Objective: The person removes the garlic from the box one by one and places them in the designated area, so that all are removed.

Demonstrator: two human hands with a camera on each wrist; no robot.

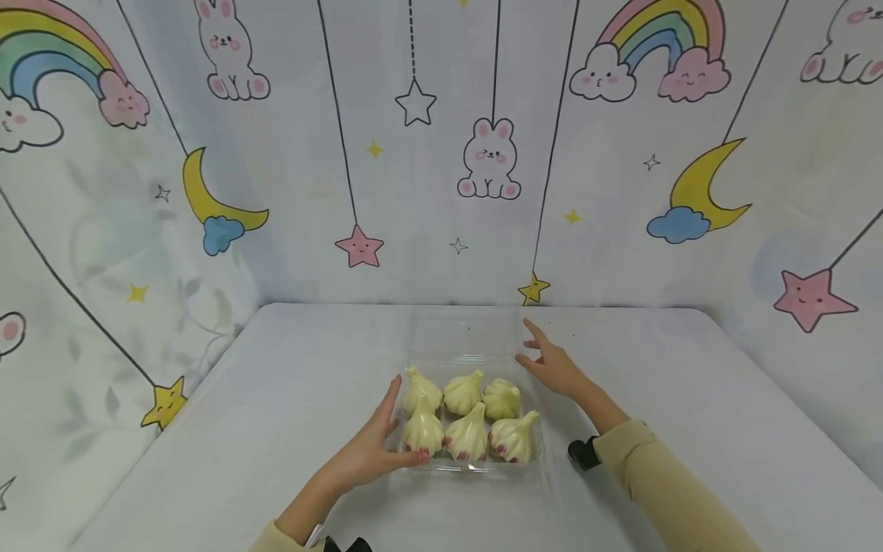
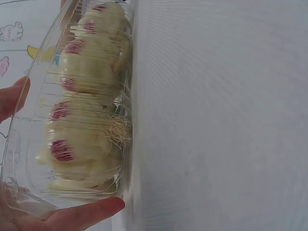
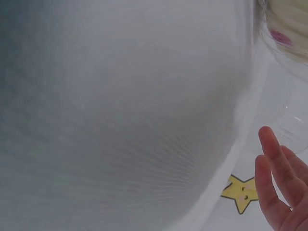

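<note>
A clear plastic clamshell box (image 1: 483,467) sits on the white table, its hinged lid (image 1: 455,333) laid back away from the person. Several pale garlic bulbs (image 1: 466,435) with purplish patches fill it in two rows. My left hand (image 1: 369,454) holds the box at its near left corner, thumb over the front rim and fingers along the left side. In the left wrist view, bulbs (image 2: 86,67) and dry roots show through the wall. Beside the lid's right edge is my right hand (image 1: 557,369), fingers spread and holding nothing.
The white tabletop (image 1: 290,383) spreads around the box. Behind it and at both sides hangs a pale backdrop (image 1: 297,153) printed with rabbits, stars, moons and rainbows. A black wrist device (image 1: 584,454) sits by the right sleeve (image 1: 662,475).
</note>
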